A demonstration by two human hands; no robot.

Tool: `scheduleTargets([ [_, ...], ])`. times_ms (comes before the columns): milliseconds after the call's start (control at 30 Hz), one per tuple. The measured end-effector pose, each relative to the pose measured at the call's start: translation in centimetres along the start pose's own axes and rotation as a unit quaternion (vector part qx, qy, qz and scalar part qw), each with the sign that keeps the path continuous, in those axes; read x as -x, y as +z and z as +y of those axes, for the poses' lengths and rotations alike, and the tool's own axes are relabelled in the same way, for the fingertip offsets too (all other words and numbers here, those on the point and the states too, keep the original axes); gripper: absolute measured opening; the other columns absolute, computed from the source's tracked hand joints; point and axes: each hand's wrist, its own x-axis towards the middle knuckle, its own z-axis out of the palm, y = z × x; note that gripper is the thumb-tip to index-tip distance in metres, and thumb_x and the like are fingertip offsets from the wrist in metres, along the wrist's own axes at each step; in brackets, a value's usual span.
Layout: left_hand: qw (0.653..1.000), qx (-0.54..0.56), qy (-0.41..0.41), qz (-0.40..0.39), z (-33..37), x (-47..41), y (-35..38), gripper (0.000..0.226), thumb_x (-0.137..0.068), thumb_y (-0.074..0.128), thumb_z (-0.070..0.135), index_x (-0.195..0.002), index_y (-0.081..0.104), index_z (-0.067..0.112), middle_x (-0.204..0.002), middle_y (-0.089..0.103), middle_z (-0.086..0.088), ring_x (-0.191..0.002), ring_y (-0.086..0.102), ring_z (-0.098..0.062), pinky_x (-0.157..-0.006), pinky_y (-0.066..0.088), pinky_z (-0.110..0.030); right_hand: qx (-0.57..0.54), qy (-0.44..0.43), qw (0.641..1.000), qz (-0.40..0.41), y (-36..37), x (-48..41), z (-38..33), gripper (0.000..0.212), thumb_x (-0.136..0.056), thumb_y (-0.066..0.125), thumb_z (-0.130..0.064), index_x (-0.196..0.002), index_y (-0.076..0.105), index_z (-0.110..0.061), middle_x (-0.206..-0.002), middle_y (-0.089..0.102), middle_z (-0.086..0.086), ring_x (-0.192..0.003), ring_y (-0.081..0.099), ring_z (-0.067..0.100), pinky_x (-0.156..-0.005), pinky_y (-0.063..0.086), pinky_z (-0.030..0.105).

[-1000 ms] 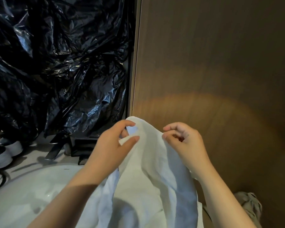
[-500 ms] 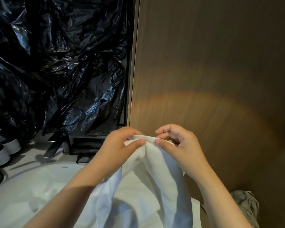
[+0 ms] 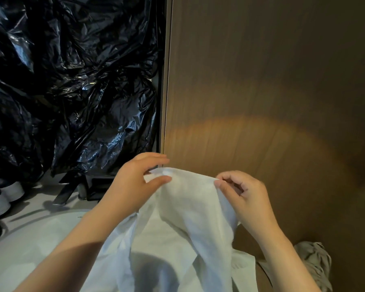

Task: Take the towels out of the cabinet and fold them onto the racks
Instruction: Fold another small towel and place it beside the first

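Both hands have spread apart along the towel (image 3: 190,209); left hand (image 3: 135,182) and right hand (image 3: 242,197) pinch its top edge, likely stretching it flat before folding.

Both bare forearms reach up from the bottom of the frame, the hands raised side by side and a little apart. The left hand (image 3: 135,182) pinches the top edge of a white towel (image 3: 190,207) between thumb and nearly straight fingers. The right hand (image 3: 243,197), fingers curled, pinches the same edge between thumb and forefinger.
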Motion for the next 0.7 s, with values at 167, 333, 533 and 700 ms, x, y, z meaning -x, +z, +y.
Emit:
scheduleTargets([
  [167, 0.995, 0.08, 0.051, -0.044, 3.5, 0.8, 0.8, 0.049, -0.079, 0.076, 0.03, -0.126, 0.061, 0.037, -0.125, 0.057, 0.03, -0.117, 0.049, 0.013, -0.086, 0.039, -0.001, 0.111, -0.128, 0.986, 0.005, -0.3, -0.8, -1.9, 0.01, -0.092, 0.067, -0.023, -0.096, 0.075, -0.022, -0.081, 0.062, -0.015, -0.076, 0.061, 0.005, -0.066, 0.046, 0.016],
  [333, 0.989, 0.121, -0.001, -0.088, 4.5, 0.2, 1.9, 0.041, -0.083, 0.074, 0.023, -0.123, 0.065, 0.032, -0.114, 0.064, 0.025, -0.109, 0.054, 0.013, -0.086, 0.039, -0.002, 0.094, -0.14, 0.986, -0.013, -0.3, -0.9, -2.9, 0.013, -0.091, 0.067, -0.025, -0.098, 0.077, -0.022, -0.083, 0.06, -0.02, -0.077, 0.06, 0.0, -0.069, 0.04, 0.007],
  [533, 0.993, 0.105, -0.007, -0.051, 3.5, 0.0, 2.2, 0.007, -0.086, 0.07, 0.016, -0.082, 0.074, 0.021, -0.079, 0.069, 0.013, -0.078, 0.061, 0.002, -0.07, 0.042, -0.01, 0.052, -0.08, 0.995, -0.032, -0.6, -0.7, -2.3, 0.007, -0.09, 0.068, -0.034, -0.09, 0.074, -0.032, -0.083, 0.068, -0.021, -0.084, 0.065, 0.004, -0.071, 0.05, 0.018],
  [700, 0.993, 0.075, -0.041, 0.081, 1.4, -1.1, 0.5, 0.016, -0.088, 0.068, 0.019, -0.076, 0.07, 0.029, -0.079, 0.067, 0.024, -0.075, 0.058, 0.01, -0.065, 0.038, -0.001, 0.027, 0.038, 0.995, -0.083, -2.0, 0.6, -0.2, 0.015, -0.084, 0.062, -0.047, -0.08, 0.073, -0.037, -0.079, 0.069, -0.018, -0.08, 0.064, 0.005, -0.069, 0.051, 0.022],
])
